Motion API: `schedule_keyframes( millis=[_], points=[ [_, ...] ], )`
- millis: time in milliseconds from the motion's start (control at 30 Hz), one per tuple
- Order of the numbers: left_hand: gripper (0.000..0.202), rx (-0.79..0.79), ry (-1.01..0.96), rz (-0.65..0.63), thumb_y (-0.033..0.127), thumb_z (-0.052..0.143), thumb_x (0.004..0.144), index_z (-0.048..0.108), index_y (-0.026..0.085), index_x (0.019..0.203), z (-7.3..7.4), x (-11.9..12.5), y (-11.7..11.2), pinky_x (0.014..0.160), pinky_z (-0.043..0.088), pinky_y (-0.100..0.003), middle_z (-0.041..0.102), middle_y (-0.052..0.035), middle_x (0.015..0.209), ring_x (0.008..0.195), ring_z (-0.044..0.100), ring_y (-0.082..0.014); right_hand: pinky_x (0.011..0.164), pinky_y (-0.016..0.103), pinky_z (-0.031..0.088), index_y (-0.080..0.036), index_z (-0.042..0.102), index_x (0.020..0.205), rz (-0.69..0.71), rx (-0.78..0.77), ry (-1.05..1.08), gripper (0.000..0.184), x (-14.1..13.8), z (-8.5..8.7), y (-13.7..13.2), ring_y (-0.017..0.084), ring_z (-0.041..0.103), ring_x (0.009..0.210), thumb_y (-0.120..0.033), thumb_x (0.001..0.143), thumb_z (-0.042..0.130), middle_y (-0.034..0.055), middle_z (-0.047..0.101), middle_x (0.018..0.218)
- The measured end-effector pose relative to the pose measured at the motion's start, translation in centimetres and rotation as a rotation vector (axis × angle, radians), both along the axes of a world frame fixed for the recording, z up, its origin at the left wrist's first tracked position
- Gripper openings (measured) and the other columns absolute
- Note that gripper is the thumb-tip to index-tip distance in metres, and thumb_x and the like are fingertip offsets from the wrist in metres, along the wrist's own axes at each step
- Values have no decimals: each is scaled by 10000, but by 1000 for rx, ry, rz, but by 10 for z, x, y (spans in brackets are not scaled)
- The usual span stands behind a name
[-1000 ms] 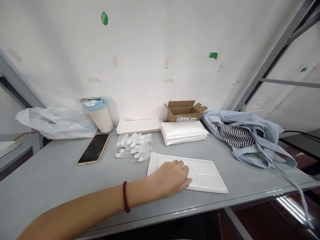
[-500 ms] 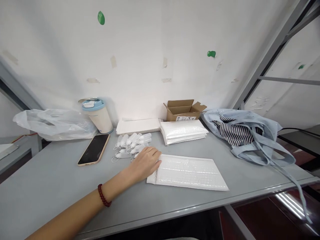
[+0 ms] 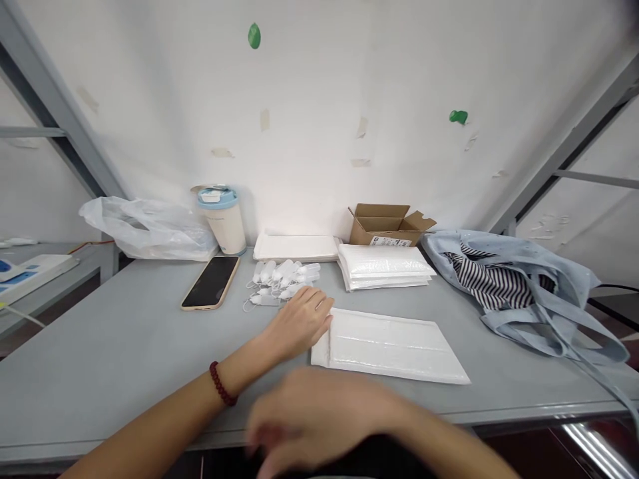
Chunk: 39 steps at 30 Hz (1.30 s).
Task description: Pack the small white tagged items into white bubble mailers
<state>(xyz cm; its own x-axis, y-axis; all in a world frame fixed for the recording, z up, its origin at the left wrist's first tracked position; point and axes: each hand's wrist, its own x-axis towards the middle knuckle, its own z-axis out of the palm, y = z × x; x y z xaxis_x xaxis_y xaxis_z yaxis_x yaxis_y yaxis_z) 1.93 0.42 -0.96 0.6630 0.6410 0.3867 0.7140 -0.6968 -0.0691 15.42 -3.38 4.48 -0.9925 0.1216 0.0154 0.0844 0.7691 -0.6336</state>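
A white bubble mailer (image 3: 394, 346) lies flat near the front of the table, its flap end to the left. My left hand (image 3: 302, 322), with a dark red bead bracelet on the wrist, has its fingers closed at that flap end and holds it. My right hand (image 3: 319, 419) is over the table's front edge, below the mailer and apart from it; motion smears its fingers. Just beyond my left hand sits a cluster of small translucent white plastic pieces with string loops (image 3: 284, 279), partly covered by the hand.
Behind are a stack of white flat sheets or envelopes (image 3: 297, 247), a pile of bubble mailers (image 3: 384, 266) and an open cardboard box (image 3: 387, 226). Left stand a phone (image 3: 212, 283), a lidded cup (image 3: 224, 223) and a plastic bag (image 3: 150, 229). A blue cloth bag (image 3: 529, 286) lies right.
My right hand has come into view at the bottom, in motion. My left hand stays at the mailer's flap end. The whole view has shifted, showing more of the left side.
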Motion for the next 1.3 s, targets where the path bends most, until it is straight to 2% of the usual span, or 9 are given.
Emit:
schedule_keyframes(
  millis=[133, 267, 433, 567, 700, 867, 1000, 1200, 1300],
  points=[
    [177, -76, -165, 64, 198, 452, 889, 578, 139, 998, 8, -6, 5, 838, 442, -390, 630, -109, 981, 984, 544, -252, 800, 431, 486, -138, 520, 1188, -426, 131, -277, 688, 44, 6, 39, 304, 552, 1011, -517, 657, 739, 137, 587, 1084],
    [244, -332, -352, 374, 263, 436, 864, 595, 150, 717, 24, -13, 8, 645, 456, -324, 650, -71, 697, 693, 606, -209, 1042, 540, 290, -137, 110, 1465, -459, 109, -480, 1259, 66, -3, 61, 406, 151, 1364, -579, 501, 788, 214, 193, 1476],
    [351, -1241, -452, 449, 408, 498, 789, 536, 150, 553, 32, -19, 5, 366, 331, -228, 625, -40, 493, 338, 504, -118, 1129, 514, 110, -134, 58, 1474, -412, 75, -432, 1223, 63, -18, 67, 357, 115, 1390, -564, 559, 747, 173, 179, 1499],
    [278, -1478, -726, 289, 380, 595, 727, 584, 124, 619, 15, -5, 2, 348, 354, -194, 639, -47, 515, 418, 592, -141, 1121, 518, 110, -143, 20, 1475, -397, 66, -356, 1197, 69, -26, 69, 360, 141, 1382, -559, 596, 716, 172, 206, 1493],
    [184, -1356, -1011, 225, 281, 573, 750, 632, 107, 759, 6, 14, -5, 388, 419, -197, 639, -32, 541, 424, 584, -121, 1093, 544, 146, -149, -46, 1464, -402, 144, -217, 1228, 78, -35, 67, 369, 115, 1381, -532, 592, 729, 200, 147, 1502],
    [195, -1222, -1187, 204, 308, 605, 752, 624, 118, 789, 11, 15, -7, 384, 422, -211, 621, -9, 551, 418, 571, -120, 1010, 551, 289, -204, 13, 1453, -508, 306, 7, 1094, 80, -32, 64, 358, 307, 1282, -352, 617, 703, 166, 283, 1434],
    [200, -1191, -1042, 257, 332, 627, 729, 599, 134, 735, 18, 3, 0, 362, 372, -214, 571, 18, 495, 376, 526, -116, 929, 483, 389, -188, 129, 1426, -540, 381, 90, 924, 79, -27, 66, 320, 431, 1175, -286, 659, 634, 156, 367, 1391],
    [279, -447, -711, 400, 381, 508, 799, 554, 164, 630, 38, -32, 11, 491, 352, -220, 509, 38, 510, 466, 445, -91, 863, 471, 420, -131, 247, 1383, -645, 532, 138, 822, 86, -26, 73, 324, 469, 1068, -320, 675, 618, 179, 462, 1261],
    [222, -379, -474, 394, 350, 495, 799, 620, 172, 756, 44, -49, 13, 516, 333, -230, 492, 44, 507, 496, 446, -112, 874, 477, 410, -134, 265, 1380, -641, 556, 162, 807, 87, -26, 74, 320, 452, 1054, -343, 684, 614, 171, 467, 1226]
  ],
)
